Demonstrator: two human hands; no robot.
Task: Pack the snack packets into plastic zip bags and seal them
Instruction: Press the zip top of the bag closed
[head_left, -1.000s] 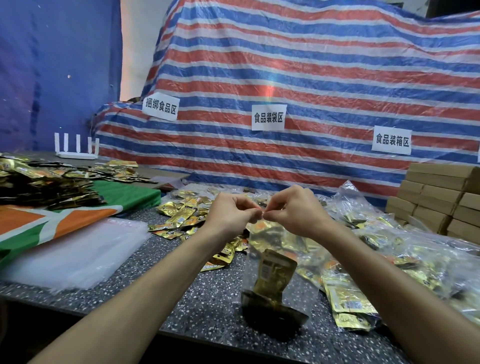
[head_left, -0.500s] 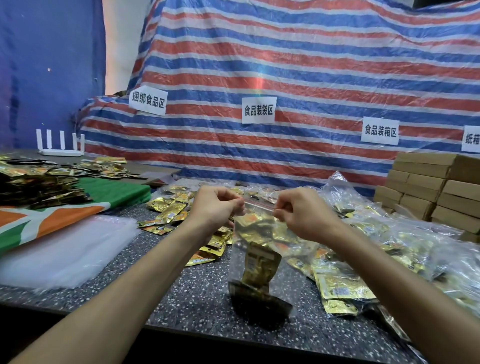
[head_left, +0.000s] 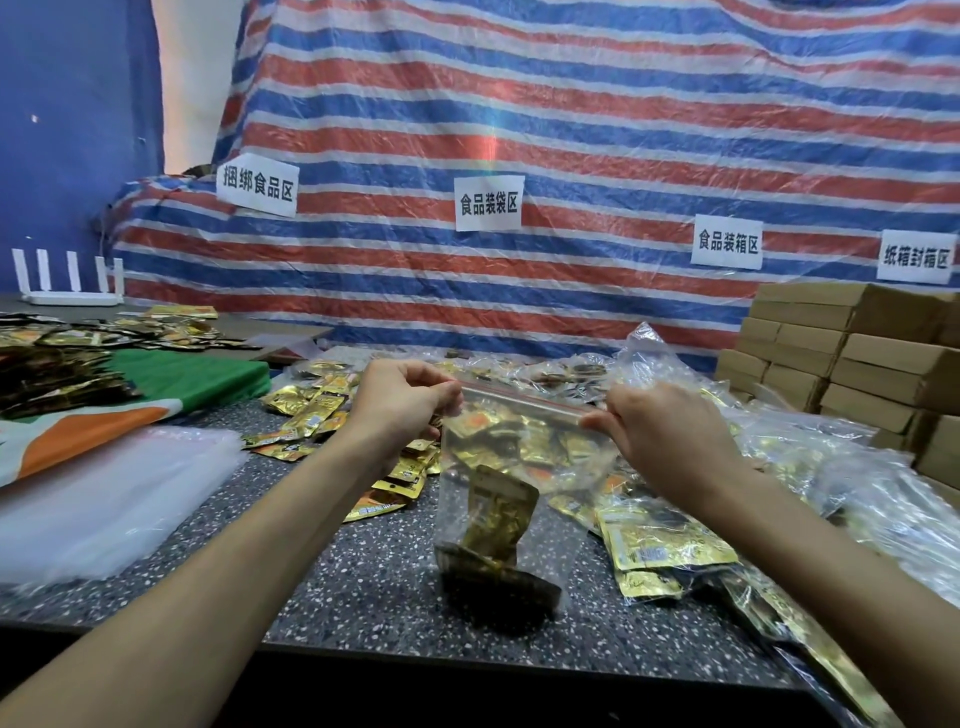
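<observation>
Zip bag (head_left: 519, 467) hangs from left grip (head_left: 400, 405), right grip (head_left: 670, 436).

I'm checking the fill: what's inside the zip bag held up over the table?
Gold snack packets sit bunched at the bottom of the zip bag, one leaning upright. They overlap, so their count is hidden.

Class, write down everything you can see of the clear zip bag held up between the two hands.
The zip bag is thin, clear, crinkled plastic with a zip strip edged by a red line along its top. It hangs upright, stretched between the left hand and right hand, whose fingers pinch the strip's ends. Gold snack packets sit inside, sunk low. Its bottom nears the speckled table; contact is unclear.
</observation>
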